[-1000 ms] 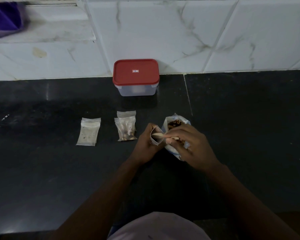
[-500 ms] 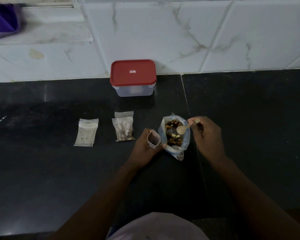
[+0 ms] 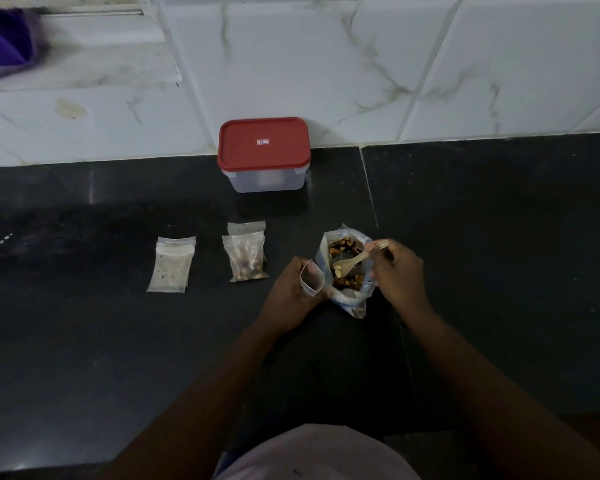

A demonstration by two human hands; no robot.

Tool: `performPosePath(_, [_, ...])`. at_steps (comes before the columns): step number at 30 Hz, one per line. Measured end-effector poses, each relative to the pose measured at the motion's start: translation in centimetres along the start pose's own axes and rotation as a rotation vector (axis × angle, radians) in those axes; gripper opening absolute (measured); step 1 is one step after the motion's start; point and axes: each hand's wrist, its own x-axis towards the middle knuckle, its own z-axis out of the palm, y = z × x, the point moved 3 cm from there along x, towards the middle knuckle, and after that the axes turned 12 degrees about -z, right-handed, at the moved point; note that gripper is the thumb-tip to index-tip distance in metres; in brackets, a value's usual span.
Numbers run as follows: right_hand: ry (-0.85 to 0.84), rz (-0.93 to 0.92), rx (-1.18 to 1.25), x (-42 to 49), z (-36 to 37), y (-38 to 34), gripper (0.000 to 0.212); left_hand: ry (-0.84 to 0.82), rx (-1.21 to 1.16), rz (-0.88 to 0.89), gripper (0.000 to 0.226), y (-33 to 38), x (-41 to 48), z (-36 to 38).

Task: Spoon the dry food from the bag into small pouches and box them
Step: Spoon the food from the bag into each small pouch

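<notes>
A clear bag of mixed nuts and dry fruit [image 3: 347,292] stands open on the black counter. My right hand [image 3: 397,275] pinches the handle of a small pale spoon [image 3: 355,259], whose bowl dips into the bag's mouth. My left hand [image 3: 288,289] holds a small empty pouch [image 3: 311,279] with its mouth open, right beside the bag. Filled pouches [image 3: 246,259] lie stacked to the left. Farther left lies a stack of flat pouches [image 3: 172,266]. A clear box with a red lid [image 3: 264,150] stands shut by the wall.
The black stone counter [image 3: 499,237] runs wide on both sides, with a seam right of the box. White marble tiles [image 3: 361,64] back it. A purple cloth [image 3: 4,43] hangs at the top left corner. My pale shirt shows at the bottom edge.
A second ago the spoon was over the small pouch with both hands close together. My right hand has since swung right and lowered the spoon into the bag. The left hand kept hold of the pouch.
</notes>
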Motion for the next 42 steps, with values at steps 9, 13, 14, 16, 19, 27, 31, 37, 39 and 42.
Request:
performPosePath(9, [0.036,0.307,0.285,0.3,-0.3,0.4,0.017,-0.033,-0.021,-0.024,0.044,0.3,0.1,0.0])
performPosePath(13, [0.07,0.346,0.347,0.2,0.0,0.3,0.017,-0.041,-0.03,-0.019,0.043,0.6,0.0,0.1])
performPosePath(14, [0.078,0.36,0.367,0.2,0.1,0.4,0.017,-0.042,-0.028,-0.016,0.043,0.6,0.0,0.1])
performPosePath(16, [0.095,0.384,0.408,0.1,0.1,0.6,0.017,-0.031,-0.039,-0.013,0.043,0.6,-0.1,0.1])
performPosePath(19, [0.116,0.41,0.51,0.0,0.0,0.9,0.016,-0.017,-0.064,-0.017,0.043,0.5,0.0,-0.1])
performPosePath(27, [0.139,0.34,0.619,0.2,-1.5,-0.2,0.016,0.019,-0.036,0.02,0.042,0.6,0.3,-0.8])
performPosePath(31, [0.106,0.263,0.658,0.0,-1.9,-2.4,0.016,0.016,-0.019,0.044,0.041,0.8,0.6,-0.6])
performPosePath(37, [0.031,0.1,0.549,-0.9,-0.8,-4.8,0.015,0.001,-0.029,0.073,0.04,0.9,0.8,-0.4])
performPosePath(39, [-0.001,0.029,0.445,-1.4,-0.4,-5.0,0.015,-0.004,-0.038,0.087,0.039,1.0,0.7,-0.4])
performPosePath(42, [-0.061,-0.091,0.311,-2.2,0.1,-5.4,0.013,0.019,-0.04,0.107,0.037,1.0,0.7,-0.3])
